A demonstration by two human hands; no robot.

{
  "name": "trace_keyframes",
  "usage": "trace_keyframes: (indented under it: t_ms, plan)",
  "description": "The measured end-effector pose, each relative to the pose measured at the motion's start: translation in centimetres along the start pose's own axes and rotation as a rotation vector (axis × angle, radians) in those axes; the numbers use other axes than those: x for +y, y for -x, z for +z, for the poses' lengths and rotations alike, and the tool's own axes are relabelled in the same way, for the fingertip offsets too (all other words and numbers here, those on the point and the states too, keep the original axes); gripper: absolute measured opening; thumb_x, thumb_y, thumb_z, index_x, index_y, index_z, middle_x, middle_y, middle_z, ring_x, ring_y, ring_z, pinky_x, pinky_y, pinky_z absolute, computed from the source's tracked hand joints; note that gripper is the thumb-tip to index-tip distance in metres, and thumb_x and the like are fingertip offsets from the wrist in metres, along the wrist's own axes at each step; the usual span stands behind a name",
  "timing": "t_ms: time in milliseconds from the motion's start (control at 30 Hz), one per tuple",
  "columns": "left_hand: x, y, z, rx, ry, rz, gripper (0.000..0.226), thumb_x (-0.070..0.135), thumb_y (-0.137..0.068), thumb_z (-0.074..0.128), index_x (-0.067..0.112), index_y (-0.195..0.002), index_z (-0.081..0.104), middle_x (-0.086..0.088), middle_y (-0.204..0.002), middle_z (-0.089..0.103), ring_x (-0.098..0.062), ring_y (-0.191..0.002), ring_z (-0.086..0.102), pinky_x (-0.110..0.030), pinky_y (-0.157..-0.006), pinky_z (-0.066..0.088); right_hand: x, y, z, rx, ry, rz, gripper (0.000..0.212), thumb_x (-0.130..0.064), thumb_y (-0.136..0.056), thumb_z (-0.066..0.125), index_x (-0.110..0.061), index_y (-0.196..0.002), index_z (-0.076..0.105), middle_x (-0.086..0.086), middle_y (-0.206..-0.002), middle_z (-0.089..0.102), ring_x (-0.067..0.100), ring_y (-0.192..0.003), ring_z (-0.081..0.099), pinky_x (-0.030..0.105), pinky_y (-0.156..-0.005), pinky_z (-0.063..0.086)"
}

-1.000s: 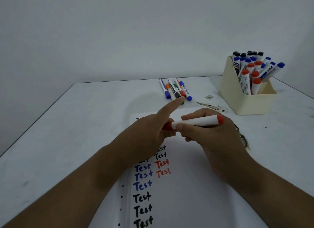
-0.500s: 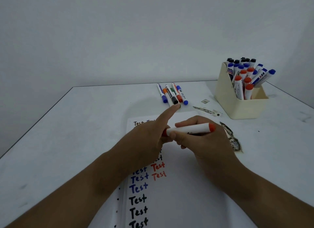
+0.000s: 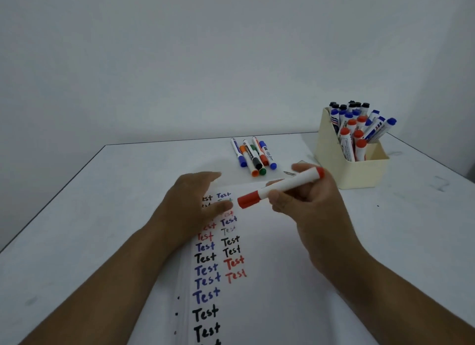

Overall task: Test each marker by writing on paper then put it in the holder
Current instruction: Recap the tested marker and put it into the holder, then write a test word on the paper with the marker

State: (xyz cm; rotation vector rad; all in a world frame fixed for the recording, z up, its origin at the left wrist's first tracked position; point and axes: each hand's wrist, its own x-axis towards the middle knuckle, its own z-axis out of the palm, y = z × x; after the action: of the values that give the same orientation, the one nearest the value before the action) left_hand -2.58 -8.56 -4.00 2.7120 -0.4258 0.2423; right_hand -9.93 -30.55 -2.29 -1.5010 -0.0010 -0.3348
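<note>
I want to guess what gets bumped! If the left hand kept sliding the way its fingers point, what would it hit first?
Probably the loose markers lying beyond the paper. The left hand points up the table toward them; depth is hard to judge.

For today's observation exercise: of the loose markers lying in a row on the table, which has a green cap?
The green-capped marker in the middle of the row, its cap beside an orange one at the near end; the others show blue, orange or black.

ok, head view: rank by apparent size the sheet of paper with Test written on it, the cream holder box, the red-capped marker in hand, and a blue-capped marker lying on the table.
1. White paper sheet
2. Cream plastic holder box
3. Red-capped white marker held in the right hand
4. Blue-capped white marker lying on the table

The last two may match; the held one is nearer the camera.
</note>
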Motion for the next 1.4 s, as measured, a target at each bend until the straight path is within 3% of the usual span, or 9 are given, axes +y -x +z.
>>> trace_keyframes:
  t_ms: [167, 333, 500, 833, 967, 1100, 1200, 1267, 1400]
  plan:
    - [-0.9, -0.1, 0.7, -0.092, -0.036, -0.08, 0.078, 0.076, -0.088, 0.04, 0.028, -0.15, 0.038, 0.006, -0.155, 0.04, -0.016, -0.141, 0.036, -0.038, -0.115, 0.029, -2.2, -0.7, -1.3, 0.063, 0.087, -0.154, 0.078, -0.008, -0.083, 0.078, -0.039, -0.136, 0.03, 0.003, -0.088, 0.078, 0.022, -0.09, 0.074, 0.032, -0.083, 0.06]
    - [-0.9, -0.2, 0.6, -0.098, -0.05, -0.072, 0.077, 0.075, -0.089, 0.039, 0.028, -0.15, 0.039, 0.006, -0.156, 0.039, -0.015, -0.142, 0.035, -0.037, -0.115, 0.027, -5.7, -3.5, -4.9, 0.169, 0.261, -0.309, 0.066, -0.01, -0.096, 0.062, -0.046, -0.143, 0.032, 0.014, -0.096, 0.071, 0.027, -0.087, 0.071, 0.041, -0.081, 0.06]
    - [-1.2, -0.3, 0.8, -0.081, -0.037, -0.076, 0.077, 0.076, -0.088, 0.04, 0.031, -0.15, 0.039, 0.008, -0.158, 0.036, -0.014, -0.143, 0.033, -0.038, -0.117, 0.026, -8.5, -7.0, -10.4, 0.283, 0.688, -0.492, 0.073, -0.015, -0.1, 0.059, -0.055, -0.149, 0.022, -0.006, -0.092, 0.066, 0.007, -0.08, 0.067, 0.016, -0.066, 0.052]
    - [-0.8, -0.3, 0.8, -0.06, -0.034, -0.069, 0.073, 0.073, -0.089, 0.044, 0.029, -0.147, 0.044, 0.008, -0.153, 0.042, -0.015, -0.139, 0.04, -0.038, -0.112, 0.031, -4.5, -10.6, -15.3, 0.125, 1.049, -0.353, 0.054, -0.012, -0.102, 0.054, -0.04, -0.145, 0.04, -0.008, -0.11, 0.06, 0.012, -0.091, 0.063, 0.014, -0.065, 0.047]
    - [-1.2, -0.6, 1.1, -0.073, -0.03, -0.078, 0.076, 0.076, -0.087, 0.043, 0.031, -0.148, 0.043, 0.009, -0.156, 0.038, -0.014, -0.142, 0.036, -0.038, -0.116, 0.029, -2.5, -11.9, -15.8, 0.142, 1.214, -0.384, 0.049, -0.018, -0.103, 0.052, -0.035, -0.148, 0.044, 0.001, -0.11, 0.066, 0.017, -0.09, 0.063, 0.026, -0.075, 0.051]
    - [-1.4, -0.7, 1.3, -0.069, -0.03, -0.078, 0.077, 0.077, -0.087, 0.043, 0.031, -0.148, 0.042, 0.009, -0.157, 0.037, -0.014, -0.143, 0.034, -0.039, -0.118, 0.028, -1.9, -11.3, -15.3, 0.331, 1.157, -0.597, 0.056, -0.014, -0.093, 0.065, -0.021, -0.146, 0.049, 0.011, -0.114, 0.057, 0.025, -0.105, 0.054, 0.038, -0.087, 0.049]
    - [-1.5, -0.8, 1.4, -0.068, -0.023, -0.09, 0.078, 0.078, -0.085, 0.043, 0.032, -0.148, 0.042, 0.009, -0.158, 0.036, -0.014, -0.144, 0.033, -0.039, -0.118, 0.027, -2.9, -9.4, -12.3, 0.434, 1.069, -0.664, 0.06, -0.006, -0.085, 0.064, -0.02, -0.142, 0.051, 0.01, -0.12, 0.052, 0.03, -0.11, 0.049, 0.016, -0.092, 0.026]
    - [-1.5, -0.9, 1.4, -0.074, -0.031, -0.09, 0.079, 0.078, -0.085, 0.042, 0.032, -0.149, 0.041, 0.009, -0.158, 0.035, -0.014, -0.144, 0.032, -0.039, -0.119, 0.026, -3.3, -8.1, -9.0, 0.366, 0.961, -0.679, 0.059, -0.004, -0.081, 0.058, -0.02, -0.138, 0.054, 0.005, -0.118, 0.053, 0.026, -0.109, 0.048, 0.008, -0.091, 0.024]
    - [-1.5, -0.9, 1.5, -0.079, -0.04, -0.093, 0.08, 0.08, -0.085, 0.041, 0.032, -0.149, 0.04, 0.008, -0.158, 0.035, -0.014, -0.144, 0.033, -0.04, -0.119, 0.027, -2.5, -6.5, -2.7, 0.168, 0.674, -0.49, 0.054, -0.006, -0.085, 0.058, -0.032, -0.133, 0.055, -0.008, -0.114, 0.051, 0.009, -0.101, 0.051, 0.023, -0.085, 0.046]
